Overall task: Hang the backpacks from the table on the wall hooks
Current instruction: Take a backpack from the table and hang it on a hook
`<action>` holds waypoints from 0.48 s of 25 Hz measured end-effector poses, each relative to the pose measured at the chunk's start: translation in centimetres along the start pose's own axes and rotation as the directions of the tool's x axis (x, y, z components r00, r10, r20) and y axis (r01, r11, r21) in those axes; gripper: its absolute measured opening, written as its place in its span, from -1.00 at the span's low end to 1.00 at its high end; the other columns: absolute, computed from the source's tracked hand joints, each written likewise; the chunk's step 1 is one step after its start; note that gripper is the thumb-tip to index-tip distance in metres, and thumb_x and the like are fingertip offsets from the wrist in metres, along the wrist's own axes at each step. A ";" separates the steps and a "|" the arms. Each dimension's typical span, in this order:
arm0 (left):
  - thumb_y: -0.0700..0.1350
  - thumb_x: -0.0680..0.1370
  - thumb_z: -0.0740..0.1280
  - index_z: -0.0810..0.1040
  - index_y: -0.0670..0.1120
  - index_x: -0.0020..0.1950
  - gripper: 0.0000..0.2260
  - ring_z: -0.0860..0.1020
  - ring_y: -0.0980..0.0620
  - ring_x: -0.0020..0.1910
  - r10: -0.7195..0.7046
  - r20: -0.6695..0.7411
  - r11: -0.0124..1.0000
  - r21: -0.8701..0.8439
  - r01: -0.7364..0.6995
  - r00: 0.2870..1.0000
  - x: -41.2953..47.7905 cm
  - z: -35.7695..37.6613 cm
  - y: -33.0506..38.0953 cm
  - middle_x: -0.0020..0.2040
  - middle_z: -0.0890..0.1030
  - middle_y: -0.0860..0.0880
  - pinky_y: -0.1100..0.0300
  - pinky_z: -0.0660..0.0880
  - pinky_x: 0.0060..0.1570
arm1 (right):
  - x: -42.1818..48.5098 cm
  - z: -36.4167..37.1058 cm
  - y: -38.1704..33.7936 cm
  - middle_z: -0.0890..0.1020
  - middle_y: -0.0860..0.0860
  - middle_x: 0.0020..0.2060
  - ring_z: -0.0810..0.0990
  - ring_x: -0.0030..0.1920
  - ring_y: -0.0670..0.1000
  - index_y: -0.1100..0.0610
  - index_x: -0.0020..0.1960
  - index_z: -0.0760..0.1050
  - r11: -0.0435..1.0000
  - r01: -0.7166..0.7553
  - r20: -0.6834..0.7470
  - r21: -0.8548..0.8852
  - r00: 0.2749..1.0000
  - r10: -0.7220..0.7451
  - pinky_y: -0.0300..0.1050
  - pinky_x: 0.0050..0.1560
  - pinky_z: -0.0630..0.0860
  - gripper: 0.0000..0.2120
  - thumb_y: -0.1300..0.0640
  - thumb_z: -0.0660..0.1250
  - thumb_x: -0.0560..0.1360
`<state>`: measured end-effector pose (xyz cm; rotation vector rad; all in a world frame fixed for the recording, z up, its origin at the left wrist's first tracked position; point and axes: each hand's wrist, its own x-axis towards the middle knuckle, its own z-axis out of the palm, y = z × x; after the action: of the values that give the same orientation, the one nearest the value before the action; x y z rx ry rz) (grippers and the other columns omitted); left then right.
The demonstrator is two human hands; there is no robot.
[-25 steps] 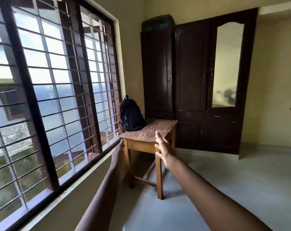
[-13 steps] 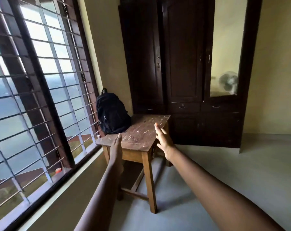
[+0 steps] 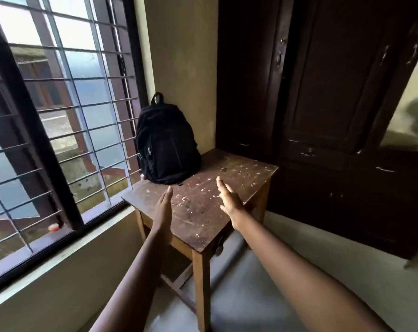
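One backpack in view: a black fabric backpack with a top loop stands upright at the far left corner of the tabletop, close to the yellow wall behind it.
Window: a barred window in a dark frame fills the left side, just beside the backpack.
Left hand: the left hand is empty, flat and edge-on with fingers straight, over the near part of the tabletop, short of the backpack and not touching it.
Tabletop: the scuffed, paint-flecked brown wooden tabletop carries only this one backpack.
Right hand: the right hand is empty, fingers spread wide, over the tabletop to the right of the backpack, also apart from it.
Wardrobe: a dark wooden wardrobe stands behind the tabletop on the right.
Wall hooks: none show here.
Done: nothing can be judged hung; this backpack is untouched.
Left: grasping it, probably by the top loop, carrying it to a hook and hanging it.
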<state>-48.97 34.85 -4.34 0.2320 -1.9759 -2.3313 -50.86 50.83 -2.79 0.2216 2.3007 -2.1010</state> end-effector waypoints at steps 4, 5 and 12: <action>0.11 0.59 0.12 0.25 -0.02 0.47 -0.52 0.21 -0.03 0.49 -0.013 -0.094 0.998 -0.059 0.008 0.995 11.3 2.7 -1.7 0.51 0.26 -0.03 -0.05 0.08 0.47 | 12.3 0.0 -0.5 0.41 0.03 0.38 0.45 0.22 0.00 0.00 0.40 0.30 1.000 0.025 0.085 0.009 0.996 -0.026 0.00 0.36 0.35 -0.44 -0.27 0.09 0.51; 0.12 0.58 0.12 0.26 -0.02 0.47 -0.52 0.23 -0.02 0.48 -0.029 -0.113 0.997 -0.068 0.021 0.993 13.7 3.5 -1.7 0.51 0.27 -0.02 -0.04 0.09 0.47 | 15.0 0.0 -0.9 0.41 0.03 0.38 0.44 0.27 0.01 0.01 0.40 0.31 1.000 0.013 0.105 0.010 0.994 -0.014 0.00 0.37 0.34 -0.45 -0.26 0.10 0.51; -0.01 0.59 0.19 0.43 -0.05 0.35 -0.66 0.35 0.01 0.40 0.028 -0.279 0.997 -0.057 -0.045 0.960 32.2 8.2 -0.3 0.39 0.43 -0.03 0.14 0.26 0.31 | 36.8 0.4 -5.0 0.33 0.06 0.44 0.29 0.44 0.06 0.13 0.44 0.24 0.997 0.069 0.300 -0.046 0.953 -0.052 0.01 0.41 0.24 -0.47 -0.12 0.12 0.56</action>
<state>-82.07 37.89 -5.43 0.4857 -1.7563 -2.1922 -87.93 53.44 -1.87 -0.1603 2.2065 -1.9337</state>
